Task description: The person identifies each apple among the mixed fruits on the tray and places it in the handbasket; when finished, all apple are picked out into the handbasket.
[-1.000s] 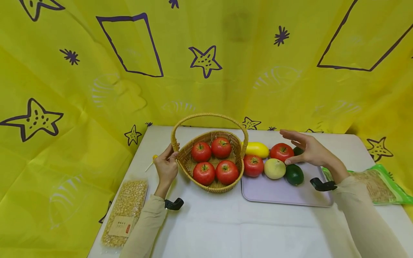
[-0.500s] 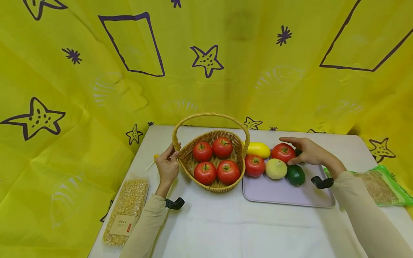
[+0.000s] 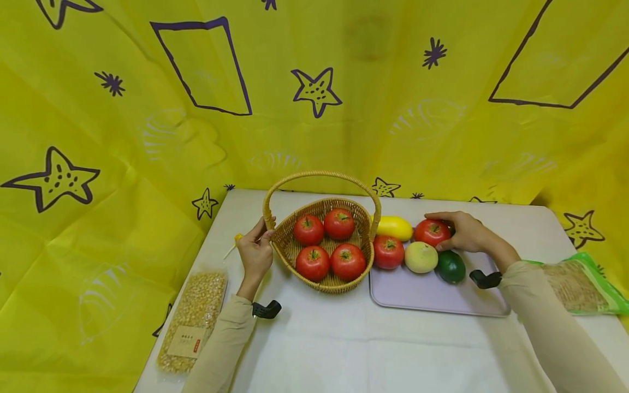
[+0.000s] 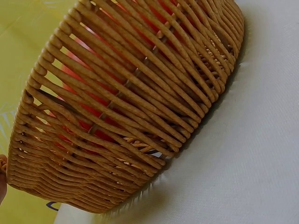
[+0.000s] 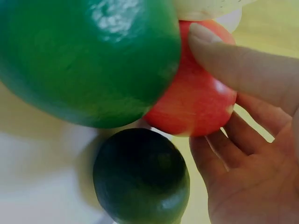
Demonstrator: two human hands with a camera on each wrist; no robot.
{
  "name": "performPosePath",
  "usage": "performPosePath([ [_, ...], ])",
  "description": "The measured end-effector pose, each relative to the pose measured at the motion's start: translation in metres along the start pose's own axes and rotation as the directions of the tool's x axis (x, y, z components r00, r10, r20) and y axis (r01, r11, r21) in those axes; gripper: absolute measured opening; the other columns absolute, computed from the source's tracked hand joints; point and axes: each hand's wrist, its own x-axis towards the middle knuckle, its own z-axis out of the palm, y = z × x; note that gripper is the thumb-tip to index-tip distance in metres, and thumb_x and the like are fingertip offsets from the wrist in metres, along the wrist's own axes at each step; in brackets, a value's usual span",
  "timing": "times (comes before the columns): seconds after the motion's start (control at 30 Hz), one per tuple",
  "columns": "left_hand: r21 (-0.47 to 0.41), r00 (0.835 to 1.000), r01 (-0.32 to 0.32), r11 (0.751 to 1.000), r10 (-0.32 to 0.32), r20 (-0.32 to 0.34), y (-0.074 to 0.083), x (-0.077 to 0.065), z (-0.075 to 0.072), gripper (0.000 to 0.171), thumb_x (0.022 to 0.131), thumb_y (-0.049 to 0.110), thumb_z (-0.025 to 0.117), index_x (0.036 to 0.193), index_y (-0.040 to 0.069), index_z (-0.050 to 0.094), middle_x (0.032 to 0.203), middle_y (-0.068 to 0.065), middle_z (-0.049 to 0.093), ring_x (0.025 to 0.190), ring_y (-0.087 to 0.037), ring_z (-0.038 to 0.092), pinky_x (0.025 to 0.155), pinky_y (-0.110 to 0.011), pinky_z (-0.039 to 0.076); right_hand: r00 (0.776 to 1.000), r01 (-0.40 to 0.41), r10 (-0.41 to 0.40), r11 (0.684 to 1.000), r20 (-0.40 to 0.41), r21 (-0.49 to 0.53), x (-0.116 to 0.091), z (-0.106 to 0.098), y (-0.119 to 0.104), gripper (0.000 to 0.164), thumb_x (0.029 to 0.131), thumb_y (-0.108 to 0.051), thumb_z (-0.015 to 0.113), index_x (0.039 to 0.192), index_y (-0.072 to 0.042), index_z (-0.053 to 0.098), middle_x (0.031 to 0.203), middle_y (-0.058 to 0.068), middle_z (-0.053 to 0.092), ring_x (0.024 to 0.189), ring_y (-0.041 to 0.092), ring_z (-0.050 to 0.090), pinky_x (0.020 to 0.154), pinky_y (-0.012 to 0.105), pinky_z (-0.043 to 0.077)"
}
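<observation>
My left hand (image 3: pixel 255 252) grips the rim of the wicker basket (image 3: pixel 321 289) at the foot of its arched handle, thumb inside. In the left wrist view, the woven wall (image 4: pixel 140 93) fills most of the picture. Several red apples lie in the basket. At the back of the lilac tray (image 3: pixel 432 297), my right hand (image 3: pixel 467 232) holds a red apple (image 3: pixel 430 233) between thumb and fingers; the right wrist view shows the thumb across this apple (image 5: pixel 201 102). A green fruit (image 3: pixel 450 267) sits just in front, and a second, darker green fruit (image 5: pixel 142 175) lies beside it, mostly hidden in the head view.
Also on the tray are another apple (image 3: pixel 389 252), a pale yellow round fruit (image 3: pixel 421 257) and a long yellow fruit (image 3: pixel 395 228). A pack of corn kernels (image 3: pixel 196 311) lies at left, near a small yellow-headed stick (image 3: pixel 238 238). At right lies a green-edged bag (image 3: pixel 575 286).
My right hand has come down over the apple at the tray's back, and its thumb and fingers have closed round it. The left hand keeps its hold on the basket.
</observation>
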Motion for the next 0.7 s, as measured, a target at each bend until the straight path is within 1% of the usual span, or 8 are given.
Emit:
performPosePath([
  [0.07, -0.001, 1.000, 0.001, 1.000, -0.001, 0.000, 0.0003, -0.0002, -0.0001, 0.041, 0.094, -0.020, 0.062, 0.134, -0.012, 0.066, 0.118, -0.031, 0.075, 0.110, -0.050, 0.072, 0.089, -0.014, 0.059, 1.000, -0.014, 0.014, 1.000, 0.002, -0.003, -0.0004, 0.0010, 0.0002, 0.087, 0.075, -0.013, 0.096, 0.149, 0.007, 0.054, 0.143, 0.037, 0.059, 0.123, 0.052, 0.060, 0.106, 0.070, 0.050],
  [0.17, 0.001, 1.000, 0.008, 1.000, -0.008, -0.002, 0.0001, -0.0006, -0.0002, 0.041, 0.094, -0.020, 0.062, 0.134, -0.011, 0.067, 0.117, -0.031, 0.075, 0.110, -0.049, 0.072, 0.090, -0.014, 0.059, 0.999, -0.033, 0.033, 0.999, -0.001, -0.006, -0.0007, 0.0022, 0.0000, 0.088, 0.074, -0.013, 0.096, 0.149, 0.005, 0.054, 0.143, 0.037, 0.059, 0.123, 0.053, 0.059, 0.105, 0.071, 0.050],
  [0.23, 0.004, 1.000, 0.011, 1.000, -0.011, -0.006, 0.0001, -0.0008, -0.0001, 0.041, 0.094, -0.019, 0.062, 0.134, -0.011, 0.067, 0.117, -0.030, 0.076, 0.110, -0.048, 0.072, 0.090, -0.014, 0.059, 0.999, -0.032, 0.032, 0.999, -0.010, -0.010, -0.0007, 0.0025, 0.0000, 0.087, 0.073, -0.012, 0.097, 0.148, 0.005, 0.055, 0.142, 0.037, 0.059, 0.122, 0.053, 0.060, 0.104, 0.070, 0.051],
  [0.43, 0.016, 1.000, 0.000, 1.000, 0.000, -0.010, -0.0006, -0.0012, -0.0001, 0.039, 0.095, -0.015, 0.066, 0.134, -0.009, 0.068, 0.116, -0.028, 0.077, 0.109, -0.046, 0.073, 0.086, -0.012, 0.059, 0.998, -0.027, 0.028, 1.000, -0.048, 0.004, -0.0012, 0.0024, 0.0018, 0.087, 0.068, -0.011, 0.100, 0.143, 0.006, 0.061, 0.137, 0.036, 0.064, 0.115, 0.048, 0.065, 0.100, 0.066, 0.056],
  [0.5, 0.017, 1.000, 0.002, 1.000, -0.002, -0.009, -0.0007, -0.0015, 0.0001, 0.039, 0.095, -0.015, 0.066, 0.134, -0.009, 0.068, 0.116, -0.028, 0.076, 0.109, -0.045, 0.073, 0.085, -0.011, 0.059, 0.998, -0.038, 0.038, 0.999, -0.056, 0.006, -0.0018, 0.0018, 0.0024, 0.086, 0.067, -0.011, 0.100, 0.143, 0.005, 0.062, 0.137, 0.036, 0.064, 0.115, 0.048, 0.064, 0.101, 0.066, 0.056],
  [0.6, 0.014, 1.000, 0.012, 1.000, -0.012, -0.009, -0.0002, -0.0017, 0.0002, 0.040, 0.095, -0.016, 0.066, 0.134, -0.010, 0.067, 0.117, -0.028, 0.076, 0.110, -0.045, 0.072, 0.085, -0.011, 0.059, 0.995, -0.066, 0.067, 0.998, -0.072, 0.015, -0.0034, -0.0001, 0.0016, 0.085, 0.067, -0.012, 0.101, 0.143, 0.002, 0.064, 0.139, 0.035, 0.064, 0.119, 0.050, 0.063, 0.103, 0.067, 0.054],
  [0.7, 0.015, 1.000, 0.014, 1.000, -0.014, -0.008, 0.0008, -0.0015, 0.0002, 0.041, 0.095, -0.017, 0.065, 0.135, -0.011, 0.066, 0.118, -0.029, 0.075, 0.111, -0.045, 0.072, 0.086, -0.012, 0.059, 0.991, -0.086, 0.088, 0.996, -0.100, 0.026, -0.0058, -0.0034, 0.0005, 0.087, 0.066, -0.018, 0.102, 0.143, 0.000, 0.065, 0.140, 0.034, 0.064, 0.123, 0.053, 0.062, 0.104, 0.068, 0.053],
])
